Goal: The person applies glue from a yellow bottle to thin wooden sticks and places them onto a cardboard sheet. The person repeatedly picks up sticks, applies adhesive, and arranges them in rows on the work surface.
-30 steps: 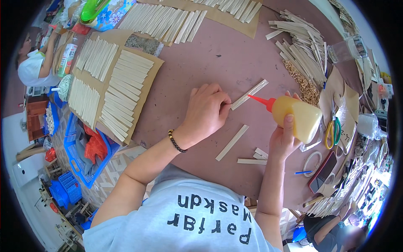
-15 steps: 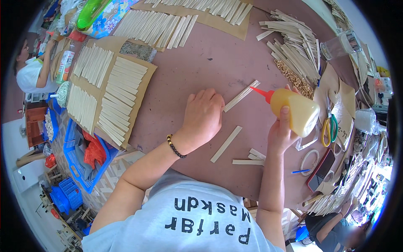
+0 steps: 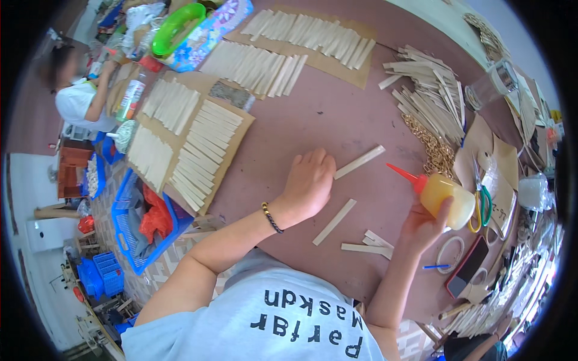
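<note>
Compared with a second ago, the glue bottle (image 3: 448,195) is sitting further from the wooden strip (image 3: 360,162), its red nozzle aimed left. The right hand (image 3: 424,225) is wrapping closed around the bottle (yellow-bodied), while the left hand (image 3: 308,183) is lying flat, fingers together, pressing the strip's near end against the table (image 3: 325,114).

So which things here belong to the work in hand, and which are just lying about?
In hand: left hand on a wooden strip; right hand holding the glue bottle.
Lying about: scissors, chain, phone, blue basket.
</note>
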A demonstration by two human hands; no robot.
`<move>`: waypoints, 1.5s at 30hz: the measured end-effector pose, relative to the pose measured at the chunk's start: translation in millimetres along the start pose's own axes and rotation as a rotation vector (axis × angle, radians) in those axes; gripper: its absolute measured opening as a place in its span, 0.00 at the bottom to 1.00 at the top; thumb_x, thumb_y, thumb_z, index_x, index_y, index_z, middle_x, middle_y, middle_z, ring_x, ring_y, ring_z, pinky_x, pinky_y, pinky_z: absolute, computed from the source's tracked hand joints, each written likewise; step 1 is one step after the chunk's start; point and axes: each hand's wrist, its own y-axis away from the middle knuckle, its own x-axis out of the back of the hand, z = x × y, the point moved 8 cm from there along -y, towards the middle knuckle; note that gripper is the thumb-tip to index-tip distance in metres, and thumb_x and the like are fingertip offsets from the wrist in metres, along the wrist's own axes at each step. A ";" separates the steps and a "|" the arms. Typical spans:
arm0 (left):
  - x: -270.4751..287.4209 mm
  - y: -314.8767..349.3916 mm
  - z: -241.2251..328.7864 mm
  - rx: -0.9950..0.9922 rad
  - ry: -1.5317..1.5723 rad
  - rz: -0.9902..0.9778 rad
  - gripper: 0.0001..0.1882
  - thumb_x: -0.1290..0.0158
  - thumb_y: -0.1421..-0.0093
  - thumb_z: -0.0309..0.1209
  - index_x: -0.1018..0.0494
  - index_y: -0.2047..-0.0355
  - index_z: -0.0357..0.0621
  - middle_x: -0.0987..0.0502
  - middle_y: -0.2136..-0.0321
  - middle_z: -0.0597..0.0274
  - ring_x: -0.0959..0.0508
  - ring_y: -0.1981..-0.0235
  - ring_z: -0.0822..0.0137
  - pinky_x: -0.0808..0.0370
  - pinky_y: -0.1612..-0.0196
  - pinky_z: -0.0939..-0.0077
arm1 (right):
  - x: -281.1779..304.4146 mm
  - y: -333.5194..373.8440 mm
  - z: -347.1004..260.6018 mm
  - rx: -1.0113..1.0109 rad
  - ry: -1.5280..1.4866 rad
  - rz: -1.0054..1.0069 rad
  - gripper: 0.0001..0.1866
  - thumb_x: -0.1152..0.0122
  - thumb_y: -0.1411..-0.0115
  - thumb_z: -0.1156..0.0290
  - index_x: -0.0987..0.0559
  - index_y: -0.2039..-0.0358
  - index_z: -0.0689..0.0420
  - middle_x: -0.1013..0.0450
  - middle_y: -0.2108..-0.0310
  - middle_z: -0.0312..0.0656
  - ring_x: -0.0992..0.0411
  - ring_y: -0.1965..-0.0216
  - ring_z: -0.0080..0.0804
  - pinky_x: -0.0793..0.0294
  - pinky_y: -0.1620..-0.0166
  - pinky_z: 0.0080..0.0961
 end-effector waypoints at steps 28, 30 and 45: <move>34.7 -83.4 -142.7 0.412 -0.302 0.237 0.06 0.49 0.51 0.24 0.29 0.71 0.37 0.28 0.67 0.53 0.27 0.61 0.53 0.33 0.58 0.57 | -10.0 4.4 -10.1 0.009 -0.045 -0.008 0.25 0.47 0.39 0.67 0.40 0.46 0.66 0.35 0.49 0.51 0.34 0.47 0.43 0.24 0.52 0.38; 33.7 -82.0 -143.0 0.391 -0.308 0.253 0.06 0.50 0.50 0.25 0.29 0.72 0.37 0.28 0.67 0.53 0.27 0.62 0.53 0.33 0.59 0.57 | -12.8 5.0 -10.8 0.008 -0.042 -0.028 0.25 0.47 0.39 0.66 0.40 0.46 0.66 0.35 0.49 0.51 0.34 0.47 0.43 0.24 0.52 0.39; 46.4 -23.6 -95.9 0.125 -0.118 0.374 0.07 0.44 0.50 0.29 0.32 0.73 0.45 0.30 0.73 0.59 0.29 0.68 0.55 0.35 0.66 0.60 | -10.0 1.5 -11.6 -0.010 -0.101 -0.043 0.23 0.47 0.39 0.65 0.39 0.48 0.65 0.34 0.51 0.53 0.34 0.47 0.48 0.27 0.49 0.44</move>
